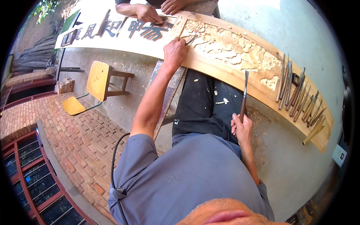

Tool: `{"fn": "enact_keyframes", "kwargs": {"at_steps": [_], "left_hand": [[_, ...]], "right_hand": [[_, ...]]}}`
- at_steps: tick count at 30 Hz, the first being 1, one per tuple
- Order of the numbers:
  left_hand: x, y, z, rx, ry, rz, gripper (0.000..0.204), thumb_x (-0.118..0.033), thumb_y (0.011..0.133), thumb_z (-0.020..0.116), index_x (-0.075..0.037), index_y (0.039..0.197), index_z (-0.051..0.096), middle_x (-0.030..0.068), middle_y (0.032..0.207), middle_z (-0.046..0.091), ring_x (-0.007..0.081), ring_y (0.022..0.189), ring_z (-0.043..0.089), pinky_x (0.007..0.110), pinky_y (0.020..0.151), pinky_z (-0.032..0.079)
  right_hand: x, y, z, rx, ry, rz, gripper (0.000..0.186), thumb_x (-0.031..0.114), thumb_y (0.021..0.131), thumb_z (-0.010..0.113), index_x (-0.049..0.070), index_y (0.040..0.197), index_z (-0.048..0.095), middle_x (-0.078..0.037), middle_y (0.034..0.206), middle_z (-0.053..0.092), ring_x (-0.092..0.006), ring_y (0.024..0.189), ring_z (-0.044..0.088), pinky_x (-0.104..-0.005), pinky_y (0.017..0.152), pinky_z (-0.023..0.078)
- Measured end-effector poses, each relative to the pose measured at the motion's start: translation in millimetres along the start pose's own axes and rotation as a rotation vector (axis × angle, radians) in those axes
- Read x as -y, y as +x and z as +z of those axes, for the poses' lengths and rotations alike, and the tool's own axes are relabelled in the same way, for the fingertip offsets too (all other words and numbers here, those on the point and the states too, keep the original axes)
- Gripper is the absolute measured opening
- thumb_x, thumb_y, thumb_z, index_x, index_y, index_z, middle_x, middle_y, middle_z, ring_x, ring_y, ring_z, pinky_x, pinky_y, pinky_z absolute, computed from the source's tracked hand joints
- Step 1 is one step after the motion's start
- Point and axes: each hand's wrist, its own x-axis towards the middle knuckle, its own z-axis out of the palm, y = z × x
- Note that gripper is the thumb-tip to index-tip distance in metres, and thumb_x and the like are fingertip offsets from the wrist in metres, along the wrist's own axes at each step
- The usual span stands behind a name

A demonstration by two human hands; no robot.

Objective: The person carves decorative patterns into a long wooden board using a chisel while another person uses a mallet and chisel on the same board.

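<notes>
On the carved panel (240, 48), my left hand (174, 50) pinches a small chisel (191, 39) at twelve o'clock, my right hand (242, 127) grips a gouge (244, 93); a slip could gash the relief.

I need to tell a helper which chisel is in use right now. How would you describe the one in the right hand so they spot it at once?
Find the long carved wooden board across the top. Below its near edge, the right hand holds one chisel upright over the dark apron. Unlike the row of chisels lying flat on the board's right end, it stands alone, blade up, off the board.

sunlit brick floor (80, 140), yellow chair (96, 80), perhaps outdoors
</notes>
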Motion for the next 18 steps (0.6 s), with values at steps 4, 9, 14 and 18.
{"fn": "enact_keyframes", "kwargs": {"at_steps": [4, 9, 14, 18], "left_hand": [[-14, 11, -13, 0.250, -0.097, -0.252, 0.027, -0.025, 0.089, 0.070, -0.004, 0.097, 0.085, 0.0219, 0.096, 0.082, 0.0425, 0.093, 0.079, 0.051, 0.086, 0.062], [-21, 24, -20, 0.333, -0.214, -0.326, 0.029, -0.030, 0.086, 0.072, -0.007, 0.092, 0.088, 0.0232, 0.088, 0.081, 0.0408, 0.088, 0.080, 0.049, 0.087, 0.063], [1, 21, -3, 0.283, -0.252, -0.296, 0.029, -0.036, 0.087, 0.075, -0.012, 0.096, 0.090, 0.0170, 0.085, 0.082, 0.0361, 0.082, 0.081, 0.046, 0.081, 0.064], [6, 8, -14, 0.179, -0.055, -0.254, 0.037, -0.037, 0.093, 0.080, -0.014, 0.122, 0.084, 0.0125, 0.094, 0.083, 0.0337, 0.089, 0.080, 0.045, 0.082, 0.061]], "right_hand": [[-2, 0, 0, -0.019, 0.013, 0.020, 0.033, 0.026, 0.111, 0.073, 0.007, 0.086, 0.063, -0.002, 0.070, 0.065, -0.0060, 0.048, 0.058, -0.0232, 0.042, 0.040], [-2, 0, -3, -0.046, 0.041, 0.047, 0.032, 0.026, 0.110, 0.074, 0.006, 0.087, 0.064, -0.002, 0.070, 0.065, -0.0065, 0.047, 0.057, -0.0235, 0.041, 0.040], [14, -1, 1, -0.047, 0.024, 0.059, 0.032, 0.029, 0.109, 0.076, 0.006, 0.091, 0.065, -0.001, 0.071, 0.067, -0.0070, 0.050, 0.059, -0.0241, 0.043, 0.042], [7, -1, -15, -0.056, 0.180, -0.029, 0.024, 0.025, 0.113, 0.070, 0.003, 0.104, 0.069, -0.003, 0.075, 0.068, -0.0077, 0.050, 0.059, -0.0248, 0.043, 0.044]]}}
